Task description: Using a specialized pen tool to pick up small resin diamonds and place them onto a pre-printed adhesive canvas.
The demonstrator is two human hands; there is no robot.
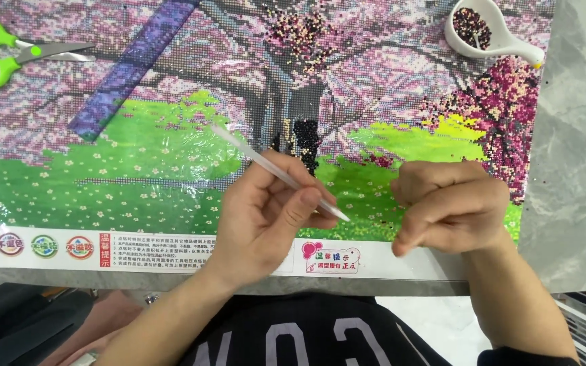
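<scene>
Head view shows my left hand (266,217) pinching a white applicator pen (276,171) between thumb and fingers, its tip pointing toward four o'clock, just above the green lower band of the diamond-painting canvas (137,176). My right hand (452,207) is curled, its grip pressed together at five o'clock on the canvas; whether it pinches a bead or the film, I cannot tell. To do this well, I judge the pen should stay at a low angle and come down straight on one cell, with my right hand steadying the sheet. The bead tray (486,30) sits at one o'clock, well apart, so reaching it means crossing the finished pink tree. Green scissors (8,51) lie at ten o'clock. The near canvas border runs just beside the table (578,169) edge at six o'clock; open room lies rightward on bare marble.
</scene>
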